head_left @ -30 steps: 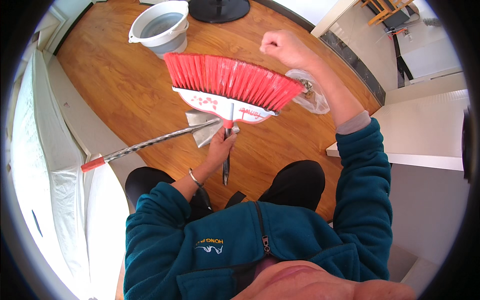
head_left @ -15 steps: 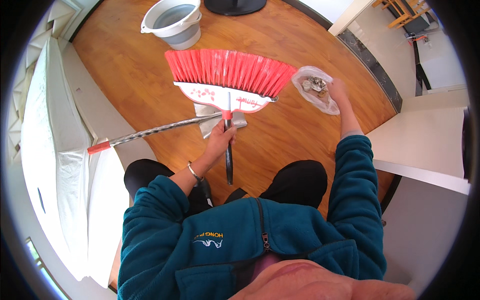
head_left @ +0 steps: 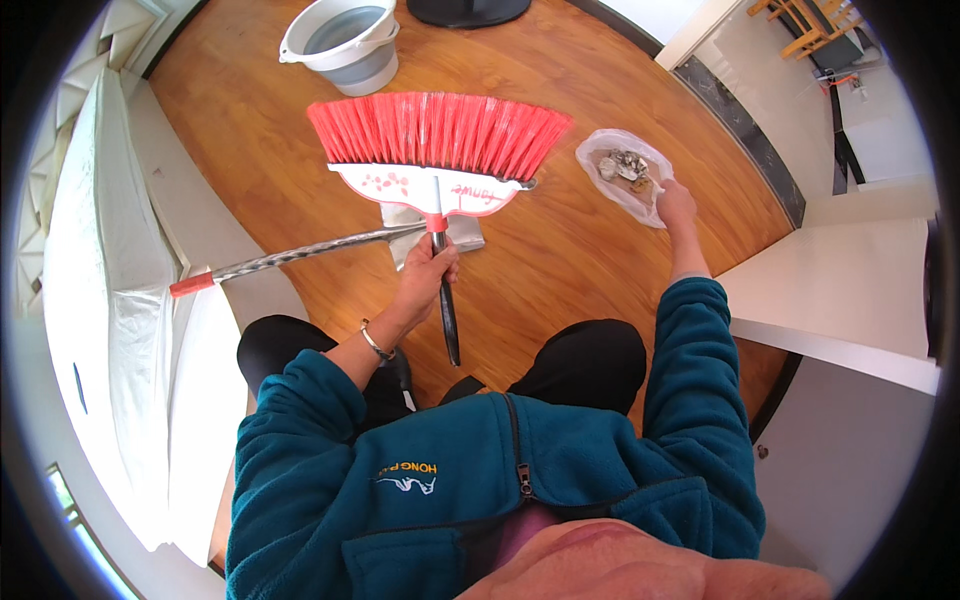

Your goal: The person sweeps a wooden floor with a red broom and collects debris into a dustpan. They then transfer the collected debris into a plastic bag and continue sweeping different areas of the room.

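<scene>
The left hand [head_left: 425, 276] curls around the broom [head_left: 425, 190] near centre, whose long axis runs twelve-to-six o'clock, bristles [head_left: 435, 135] toward twelve, partly hiding the dustpan [head_left: 468, 235]. At two, the right hand [head_left: 677, 203] is closed on the plastic bag [head_left: 632, 208], fingertips obscured. Farther, toward eleven, the bucket [head_left: 366, 76] is cut off.

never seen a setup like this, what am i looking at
No robot: these are a person's own bare hands, filmed looking down from a wide fisheye camera worn on the head, so edges bend. The left hand has its grip around the dark handle of a red-bristled, white-headed broom. Behind it is a silvery long-handled dustpan. The right hand appears to pinch the edge of a translucent plastic bag holding greyish bits. A round white-and-grey bucket stands on the brown wooden floor.
</scene>
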### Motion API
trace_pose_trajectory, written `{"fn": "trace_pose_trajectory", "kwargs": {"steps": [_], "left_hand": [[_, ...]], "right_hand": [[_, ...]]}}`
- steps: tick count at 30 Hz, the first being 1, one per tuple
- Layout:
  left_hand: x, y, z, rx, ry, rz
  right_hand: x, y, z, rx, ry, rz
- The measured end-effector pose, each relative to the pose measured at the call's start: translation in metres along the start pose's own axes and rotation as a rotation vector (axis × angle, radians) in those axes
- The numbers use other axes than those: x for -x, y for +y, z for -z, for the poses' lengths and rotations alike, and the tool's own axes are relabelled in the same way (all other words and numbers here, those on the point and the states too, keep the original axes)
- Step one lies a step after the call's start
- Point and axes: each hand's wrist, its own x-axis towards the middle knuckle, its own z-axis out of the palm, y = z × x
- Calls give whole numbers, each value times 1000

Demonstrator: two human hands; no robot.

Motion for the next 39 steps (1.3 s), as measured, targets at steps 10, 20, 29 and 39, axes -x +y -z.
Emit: {"fn": "trace_pose_trajectory", "kwargs": {"steps": [10,20,29,39], "left_hand": [[-7,-3,0,39,-107,-35],[-11,-3,-4,145,-139,-74],[-18,-8,9,20,-55,-59],[-19,-14,10,13,-36,-71]], "right_hand": [[36,-137,97,-1300,-148,232],[90,-206,175,-1502,-30,328],[57,-236,208,-733,-250,547],[10,-137,159,-779,117,310]]}}
